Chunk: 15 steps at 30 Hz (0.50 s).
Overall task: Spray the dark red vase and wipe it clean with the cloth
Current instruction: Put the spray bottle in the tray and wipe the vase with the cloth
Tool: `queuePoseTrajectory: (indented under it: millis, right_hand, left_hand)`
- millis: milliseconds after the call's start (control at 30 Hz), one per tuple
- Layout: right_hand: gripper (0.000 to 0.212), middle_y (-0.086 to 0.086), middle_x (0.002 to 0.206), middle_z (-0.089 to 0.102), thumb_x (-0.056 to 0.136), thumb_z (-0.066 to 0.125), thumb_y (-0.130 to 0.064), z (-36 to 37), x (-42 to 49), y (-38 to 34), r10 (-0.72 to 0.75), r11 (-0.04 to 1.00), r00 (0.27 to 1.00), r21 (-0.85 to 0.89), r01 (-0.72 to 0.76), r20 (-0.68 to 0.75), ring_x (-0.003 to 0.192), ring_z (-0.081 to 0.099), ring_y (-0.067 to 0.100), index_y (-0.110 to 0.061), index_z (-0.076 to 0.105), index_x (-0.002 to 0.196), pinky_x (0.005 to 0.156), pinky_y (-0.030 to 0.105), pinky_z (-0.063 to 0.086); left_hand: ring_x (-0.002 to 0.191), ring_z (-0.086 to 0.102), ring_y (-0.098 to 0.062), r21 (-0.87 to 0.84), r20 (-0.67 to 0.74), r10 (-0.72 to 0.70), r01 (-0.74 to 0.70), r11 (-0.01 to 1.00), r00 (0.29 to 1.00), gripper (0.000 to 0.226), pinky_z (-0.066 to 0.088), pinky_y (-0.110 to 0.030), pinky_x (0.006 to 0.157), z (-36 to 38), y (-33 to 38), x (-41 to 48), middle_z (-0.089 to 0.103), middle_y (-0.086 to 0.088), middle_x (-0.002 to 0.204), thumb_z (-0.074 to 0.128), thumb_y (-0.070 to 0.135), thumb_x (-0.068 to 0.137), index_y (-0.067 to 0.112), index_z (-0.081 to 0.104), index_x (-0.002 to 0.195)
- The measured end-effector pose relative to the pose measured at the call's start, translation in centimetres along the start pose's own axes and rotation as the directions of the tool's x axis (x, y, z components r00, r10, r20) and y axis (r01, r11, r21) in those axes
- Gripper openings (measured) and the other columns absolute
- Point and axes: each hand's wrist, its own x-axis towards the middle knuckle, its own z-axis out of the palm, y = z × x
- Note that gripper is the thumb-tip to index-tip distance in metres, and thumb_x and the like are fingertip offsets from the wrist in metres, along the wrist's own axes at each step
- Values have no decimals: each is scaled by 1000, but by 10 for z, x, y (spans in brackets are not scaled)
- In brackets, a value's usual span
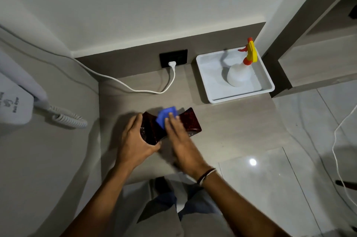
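Observation:
The dark red vase (191,123) lies on its side on the grey countertop (231,120). My left hand (135,138) grips its left end and steadies it. My right hand (179,138) presses a blue cloth (164,116) onto the narrow middle of the vase, fingers flat over the cloth. Most of the cloth is hidden under my fingers. The white spray bottle (240,73) with a yellow and orange trigger head stands upright in a white tray (210,90) at the back right, apart from both hands.
A white cable (135,90) runs across the counter to a plug in a black wall socket (173,60). A wall-mounted white hair dryer (17,101) with a coiled cord hangs at the left. The counter's edge drops to a glossy tiled floor (270,178) on the right.

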Motion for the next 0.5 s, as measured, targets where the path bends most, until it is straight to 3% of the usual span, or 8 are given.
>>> queuePoseTrajectory:
  millis: [67, 133, 233, 300, 367, 433, 500]
  right_hand:
    - [115, 6, 183, -12, 81, 60, 19, 16, -4, -32, -141, 986, 988, 81, 146, -55, 171, -7, 30, -16, 2, 173, 138, 49, 11]
    - [111, 9, 183, -4, 81, 55, 21, 21, -1, -31, -205, 977, 976, 39, 208, -71, 171, -4, 31, -16, 4, 173, 138, 50, 12]
    - [89, 11, 181, -7, 99, 53, 13, -1, 3, 19, -4, 997, 1000, -81, 1, -27, 170, -4, 35, -10, 8, 172, 138, 53, 14]
    - [88, 14, 180, 0, 95, 55, 17, -18, 3, 50, 141, 985, 987, -85, -147, -72, 169, 2, 39, -7, 15, 170, 137, 53, 18]
    - [80, 22, 177, 19, 93, 50, 19, -30, 3, 64, 258, 965, 943, 101, -241, -213, 166, 20, 39, 1, 27, 167, 137, 51, 22]
    - [71, 24, 171, 37, 95, 42, 21, -33, 6, 74, 414, 885, 851, 361, -294, -322, 161, 35, 37, 5, 34, 163, 135, 52, 27]
    - [69, 19, 163, 51, 96, 38, 24, -35, 11, 77, 533, 759, 803, 570, -313, -268, 154, 49, 34, 2, 41, 161, 131, 55, 35]
  left_hand:
    - [123, 68, -31, -81, -12, -5, 4, 997, 1000, 85, 51, -33, 105, -1, 2, -1, 68, -10, 138, 85, 39, 63, 12, 64, 141]
    - [119, 69, -30, -101, -16, 9, -10, 995, 1000, 80, 53, -34, 101, -2, -2, -1, 70, -10, 131, 86, 32, 62, 14, 65, 137]
    - [116, 60, -20, -25, -29, 22, -22, 999, 999, 98, 49, -29, 96, -3, -8, 2, 65, -12, 135, 102, 26, 53, 7, 61, 140]
    - [103, 52, -4, -34, -20, 29, -30, 999, 999, 95, 44, -18, 91, -2, -9, 5, 65, -6, 128, 102, 33, 52, 12, 62, 136]
    - [89, 56, 5, -110, -19, 27, -29, 993, 999, 74, 43, -5, 79, -3, -4, 11, 69, 9, 112, 100, 40, 54, 26, 69, 119]
    - [85, 69, 10, -291, -9, -49, 45, 956, 999, 51, 49, -2, 69, -3, 3, 16, 77, 21, 95, 100, 43, 58, 46, 73, 101]
    - [82, 71, 16, -434, 31, -160, 158, 887, 987, 39, 50, -3, 61, -2, 9, 20, 76, 37, 90, 94, 57, 59, 62, 72, 91]
